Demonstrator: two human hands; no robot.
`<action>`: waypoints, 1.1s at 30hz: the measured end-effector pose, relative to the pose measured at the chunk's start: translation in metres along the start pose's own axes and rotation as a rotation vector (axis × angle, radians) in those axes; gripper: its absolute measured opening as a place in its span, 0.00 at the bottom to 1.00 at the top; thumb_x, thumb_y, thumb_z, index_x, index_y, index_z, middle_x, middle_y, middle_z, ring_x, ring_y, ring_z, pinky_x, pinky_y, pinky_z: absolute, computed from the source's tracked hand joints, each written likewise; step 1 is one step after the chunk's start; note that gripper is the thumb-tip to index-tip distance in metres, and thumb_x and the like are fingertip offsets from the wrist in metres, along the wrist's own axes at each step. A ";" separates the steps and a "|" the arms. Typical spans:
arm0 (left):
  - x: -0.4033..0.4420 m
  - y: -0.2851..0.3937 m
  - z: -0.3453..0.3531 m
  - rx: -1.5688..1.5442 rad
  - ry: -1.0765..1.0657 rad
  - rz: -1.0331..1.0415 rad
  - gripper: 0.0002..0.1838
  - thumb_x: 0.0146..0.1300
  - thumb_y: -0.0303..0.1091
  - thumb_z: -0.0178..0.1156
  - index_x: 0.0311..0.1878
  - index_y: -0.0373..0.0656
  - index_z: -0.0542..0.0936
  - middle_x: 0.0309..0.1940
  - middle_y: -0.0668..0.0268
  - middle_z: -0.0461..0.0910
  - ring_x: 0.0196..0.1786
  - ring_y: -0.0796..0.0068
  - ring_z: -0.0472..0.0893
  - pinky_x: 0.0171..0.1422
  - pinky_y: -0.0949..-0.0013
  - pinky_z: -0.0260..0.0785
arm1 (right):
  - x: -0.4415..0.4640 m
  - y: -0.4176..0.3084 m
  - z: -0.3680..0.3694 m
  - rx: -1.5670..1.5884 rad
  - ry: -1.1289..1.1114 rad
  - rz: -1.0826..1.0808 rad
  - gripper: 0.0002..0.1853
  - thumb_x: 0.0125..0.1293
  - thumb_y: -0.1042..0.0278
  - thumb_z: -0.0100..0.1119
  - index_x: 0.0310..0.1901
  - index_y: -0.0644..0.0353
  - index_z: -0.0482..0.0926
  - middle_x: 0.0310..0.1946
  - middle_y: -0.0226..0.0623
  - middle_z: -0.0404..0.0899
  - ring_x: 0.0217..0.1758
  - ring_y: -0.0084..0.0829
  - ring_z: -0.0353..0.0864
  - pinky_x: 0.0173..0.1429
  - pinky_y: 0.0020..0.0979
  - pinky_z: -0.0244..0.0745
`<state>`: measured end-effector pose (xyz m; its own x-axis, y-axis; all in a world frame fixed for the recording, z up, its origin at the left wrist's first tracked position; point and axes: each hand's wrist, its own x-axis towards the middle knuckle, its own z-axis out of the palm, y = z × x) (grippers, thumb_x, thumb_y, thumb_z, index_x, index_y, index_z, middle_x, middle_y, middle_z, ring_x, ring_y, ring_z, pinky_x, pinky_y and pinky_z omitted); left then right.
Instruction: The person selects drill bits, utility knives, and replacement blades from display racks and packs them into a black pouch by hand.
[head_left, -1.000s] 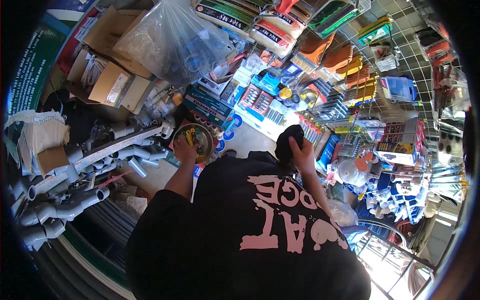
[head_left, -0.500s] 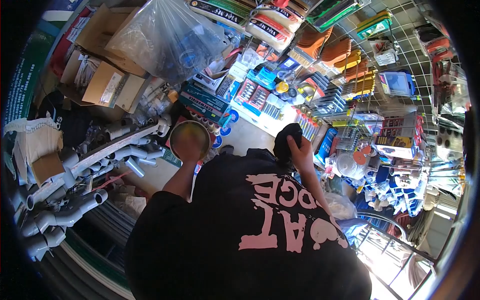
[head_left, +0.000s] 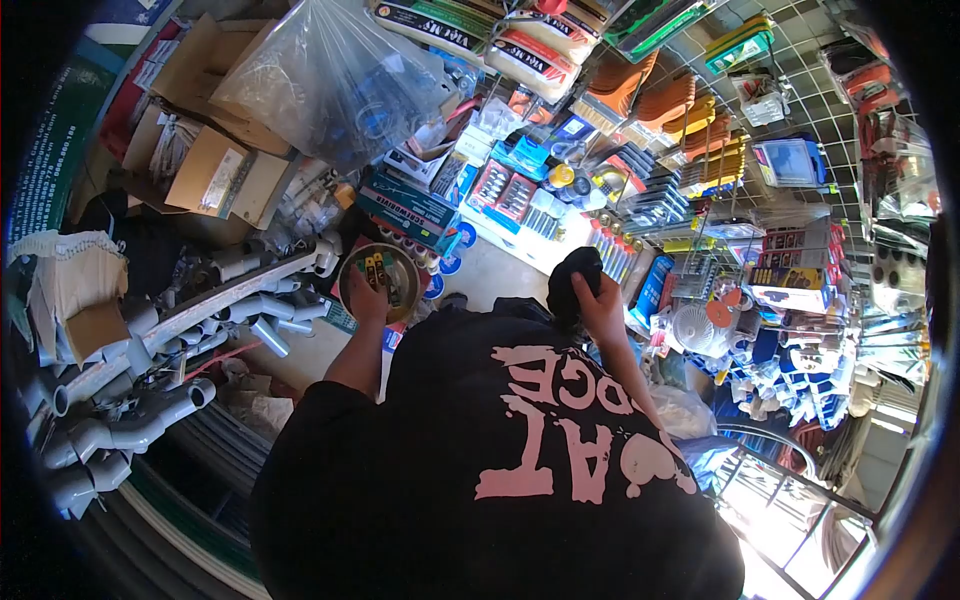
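My left hand (head_left: 368,300) reaches into a round metal bowl (head_left: 409,283) at the left of centre. Its fingers lie beside small yellow and dark items (head_left: 376,268) in the bowl; whether they grip one is too small to tell. To the right, my right hand (head_left: 603,308) is closed around a bunched black cloth-like item (head_left: 572,282), held up near my shoulder.
A green screwdriver box (head_left: 410,208) lies beyond the bowl. Grey pipe fittings (head_left: 165,410) and open cardboard boxes (head_left: 208,172) are on the left. Packaged tools (head_left: 508,190) cover the lit shelf ahead. A wire grid (head_left: 815,110) with hanging goods stands right.
My left hand, blurred over the bowl half a second ago, now shows at its left side, with the yellow and dark items visible. My right hand keeps its hold on the black item.
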<state>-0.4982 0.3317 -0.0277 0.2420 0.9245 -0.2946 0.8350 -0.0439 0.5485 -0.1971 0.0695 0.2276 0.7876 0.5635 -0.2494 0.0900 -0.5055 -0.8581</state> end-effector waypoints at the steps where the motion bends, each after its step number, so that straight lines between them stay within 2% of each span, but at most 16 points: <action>1: 0.001 -0.001 -0.001 0.015 -0.021 -0.010 0.46 0.57 0.30 0.68 0.76 0.36 0.55 0.71 0.44 0.65 0.73 0.48 0.66 0.77 0.57 0.59 | -0.001 0.000 0.000 0.000 0.000 0.003 0.17 0.69 0.57 0.64 0.38 0.68 0.81 0.24 0.32 0.78 0.28 0.21 0.73 0.34 0.31 0.70; 7: 0.006 -0.004 -0.004 0.040 -0.037 0.036 0.45 0.56 0.33 0.68 0.75 0.31 0.58 0.70 0.43 0.66 0.72 0.48 0.67 0.77 0.58 0.59 | -0.003 0.008 0.000 0.006 0.004 -0.022 0.17 0.69 0.57 0.64 0.37 0.67 0.81 0.24 0.33 0.79 0.27 0.21 0.73 0.33 0.31 0.70; 9: 0.003 0.000 -0.004 0.086 0.019 0.045 0.45 0.55 0.33 0.69 0.74 0.30 0.59 0.69 0.42 0.68 0.71 0.47 0.69 0.77 0.57 0.60 | -0.004 0.011 0.000 0.046 0.022 -0.035 0.17 0.69 0.57 0.64 0.37 0.68 0.81 0.24 0.33 0.79 0.28 0.21 0.73 0.33 0.31 0.70; 13: 0.000 0.005 -0.002 -0.007 0.075 0.032 0.45 0.52 0.33 0.71 0.72 0.30 0.62 0.66 0.41 0.71 0.69 0.46 0.70 0.75 0.55 0.61 | -0.004 0.019 -0.006 0.017 -0.013 0.022 0.18 0.69 0.56 0.64 0.37 0.69 0.81 0.25 0.37 0.81 0.29 0.23 0.76 0.35 0.33 0.72; 15: 0.006 -0.001 0.001 0.007 0.030 0.077 0.43 0.52 0.35 0.72 0.70 0.30 0.65 0.64 0.40 0.73 0.68 0.45 0.71 0.74 0.54 0.61 | -0.006 0.011 -0.009 0.009 0.003 0.075 0.19 0.68 0.56 0.64 0.37 0.69 0.81 0.25 0.41 0.81 0.30 0.25 0.78 0.36 0.35 0.74; 17: 0.003 0.000 -0.001 -0.030 0.048 0.145 0.43 0.53 0.39 0.73 0.69 0.30 0.66 0.65 0.41 0.72 0.68 0.44 0.71 0.73 0.52 0.61 | -0.005 0.018 -0.012 -0.089 0.030 0.010 0.23 0.66 0.50 0.65 0.35 0.70 0.80 0.24 0.50 0.80 0.29 0.37 0.82 0.36 0.41 0.74; 19: 0.016 -0.029 0.022 0.137 0.121 0.184 0.45 0.53 0.41 0.74 0.70 0.30 0.65 0.66 0.41 0.71 0.69 0.43 0.70 0.73 0.52 0.61 | -0.006 0.019 -0.017 -0.086 0.018 -0.037 0.25 0.65 0.48 0.65 0.33 0.70 0.78 0.24 0.51 0.79 0.28 0.41 0.81 0.35 0.42 0.73; 24: 0.007 0.011 0.008 0.169 0.191 0.114 0.42 0.58 0.41 0.70 0.71 0.32 0.64 0.66 0.43 0.71 0.69 0.43 0.70 0.74 0.51 0.60 | -0.007 0.025 -0.029 -0.054 0.051 -0.062 0.26 0.65 0.47 0.65 0.31 0.70 0.76 0.24 0.53 0.79 0.26 0.43 0.80 0.34 0.43 0.72; 25: 0.004 0.032 0.007 0.048 0.213 0.266 0.40 0.60 0.40 0.69 0.71 0.32 0.64 0.66 0.43 0.71 0.69 0.43 0.70 0.73 0.52 0.61 | -0.009 0.024 -0.032 -0.053 0.059 -0.068 0.27 0.65 0.47 0.65 0.31 0.70 0.76 0.23 0.53 0.79 0.26 0.44 0.80 0.34 0.43 0.71; 27: -0.022 0.108 -0.017 -0.195 0.252 0.565 0.37 0.62 0.38 0.67 0.71 0.32 0.65 0.65 0.44 0.72 0.68 0.43 0.71 0.73 0.53 0.63 | -0.011 0.025 -0.044 0.044 0.044 -0.058 0.26 0.67 0.48 0.64 0.34 0.71 0.78 0.24 0.47 0.80 0.28 0.35 0.80 0.36 0.40 0.73; 29: -0.057 0.202 -0.046 -0.487 0.014 0.746 0.30 0.65 0.29 0.62 0.69 0.30 0.67 0.67 0.47 0.71 0.69 0.54 0.72 0.71 0.57 0.67 | -0.015 0.031 -0.055 0.208 0.036 -0.103 0.25 0.68 0.48 0.64 0.36 0.71 0.79 0.25 0.44 0.80 0.31 0.30 0.80 0.38 0.38 0.74; 31: -0.088 0.301 -0.076 -0.720 -0.181 1.002 0.26 0.68 0.24 0.58 0.68 0.28 0.68 0.66 0.48 0.72 0.69 0.60 0.73 0.69 0.59 0.69 | -0.019 0.035 -0.065 0.541 0.054 -0.079 0.26 0.75 0.48 0.56 0.52 0.71 0.78 0.38 0.36 0.83 0.42 0.24 0.80 0.49 0.32 0.77; 33: -0.090 0.380 -0.094 -0.751 -0.316 1.233 0.24 0.71 0.22 0.54 0.68 0.28 0.67 0.63 0.48 0.75 0.69 0.59 0.73 0.71 0.57 0.67 | -0.022 0.036 -0.079 0.713 0.116 -0.082 0.27 0.78 0.50 0.48 0.59 0.71 0.73 0.45 0.35 0.82 0.46 0.26 0.80 0.54 0.31 0.77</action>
<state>-0.2493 0.2673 0.2808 0.7701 0.3266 0.5480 -0.3953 -0.4299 0.8117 -0.1632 -0.0126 0.2374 0.8585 0.4885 -0.1562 -0.2365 0.1067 -0.9658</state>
